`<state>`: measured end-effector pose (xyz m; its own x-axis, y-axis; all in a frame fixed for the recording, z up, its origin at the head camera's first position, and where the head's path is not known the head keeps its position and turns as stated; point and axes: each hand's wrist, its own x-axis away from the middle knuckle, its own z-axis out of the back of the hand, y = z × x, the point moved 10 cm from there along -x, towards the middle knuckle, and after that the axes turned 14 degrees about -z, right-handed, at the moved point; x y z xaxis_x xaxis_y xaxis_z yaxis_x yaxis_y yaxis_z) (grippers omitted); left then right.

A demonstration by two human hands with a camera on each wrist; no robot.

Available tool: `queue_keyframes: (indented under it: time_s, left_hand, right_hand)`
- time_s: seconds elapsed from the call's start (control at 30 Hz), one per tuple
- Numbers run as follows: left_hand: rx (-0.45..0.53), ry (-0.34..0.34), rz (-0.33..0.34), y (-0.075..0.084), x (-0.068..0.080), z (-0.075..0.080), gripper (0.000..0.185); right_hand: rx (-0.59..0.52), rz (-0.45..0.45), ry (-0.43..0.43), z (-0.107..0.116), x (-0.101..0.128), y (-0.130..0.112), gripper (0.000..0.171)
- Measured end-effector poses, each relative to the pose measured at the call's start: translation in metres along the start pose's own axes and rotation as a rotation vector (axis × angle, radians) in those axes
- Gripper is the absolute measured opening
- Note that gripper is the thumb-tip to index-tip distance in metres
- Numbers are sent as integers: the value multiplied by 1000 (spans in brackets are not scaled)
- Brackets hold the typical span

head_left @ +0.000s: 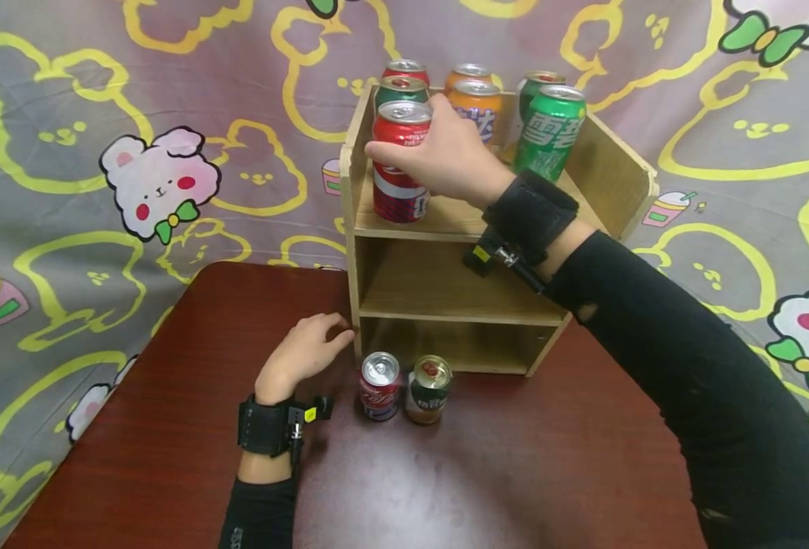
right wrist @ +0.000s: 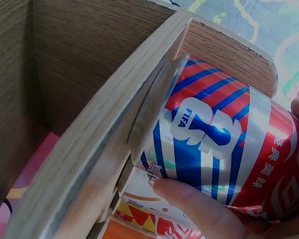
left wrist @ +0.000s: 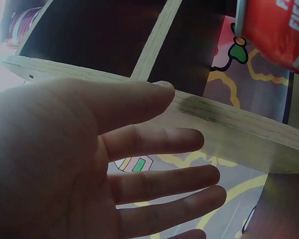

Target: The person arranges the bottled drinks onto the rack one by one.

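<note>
The right hand (head_left: 445, 156) has its grip wrapped around a red FIFA-printed soda can (head_left: 400, 162), fingers and thumb curled round its side; in the right wrist view a fingertip (right wrist: 189, 199) presses the can's lower edge. The can stands upright, its long axis vertical, at the front left corner of the top shelf of a small wooden shelf unit (head_left: 445, 274), close against the unit's left side wall. It lies directly inside the grip, so the right hand is far the nearer of the two.

Behind that can on the same top shelf stand a green-topped can (head_left: 400, 89) and another red can (head_left: 406, 71). To their right are two orange cans (head_left: 476, 103) and two green Sprite cans (head_left: 548, 131), all upright.

The left hand (head_left: 301, 354) rests on the dark red tabletop (head_left: 514, 473) by the unit's lower left front corner. Its fingers are relaxed and spread, holding nothing, fingertips beside or just touching the wood; contact cannot be told for certain.

On the tabletop just in front of the unit stand a small red can (head_left: 380, 386) and a dark green can with a gold top (head_left: 428, 389), side by side. A cartoon-rabbit cloth (head_left: 157, 179) hangs behind.
</note>
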<state>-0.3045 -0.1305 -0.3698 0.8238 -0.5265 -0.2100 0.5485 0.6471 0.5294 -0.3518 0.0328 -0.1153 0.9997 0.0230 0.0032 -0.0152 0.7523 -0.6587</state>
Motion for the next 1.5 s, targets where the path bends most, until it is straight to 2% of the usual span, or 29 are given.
queue_keyframes:
  time_s: [0.5, 0.67, 0.8, 0.87, 0.97, 1.1, 1.23, 1.37, 1.5]
  left_hand:
    - [-8, 25, -26, 10, -5, 4, 32]
    - [-10, -1, -23, 13, -7, 0, 36]
    - [-13, -8, -15, 12, -6, -3, 37]
    - [-14, -10, -7, 11, -5, -3, 37]
    - [-9, -26, 4, 9, -3, -5, 38]
    - [-10, -33, 8, 6, 0, -6, 38]
    - [-33, -26, 6, 1, 2, -4, 34]
    - [-34, -29, 4, 0, 4, -2, 31]
    - [-21, -41, 16, -1, 3, -2, 29]
  right_hand:
    - [-45, -49, 37, 3, -1, -8, 86]
    - [40, -55, 1, 1, 0, -3, 88]
    - [129, -39, -47, 3, 5, 1, 78]
    - [172, -26, -43, 8, 11, 3, 74]
    - [238, 19, -6, 20, 26, 5, 70]
    - [267, 110, 61, 35, 53, 7, 56]
    - [269, 220, 95, 34, 79, 13, 39]
    - [272, 371, 41, 13, 100, 30, 25]
    - [287, 451, -90, -17, 115, 62, 21]
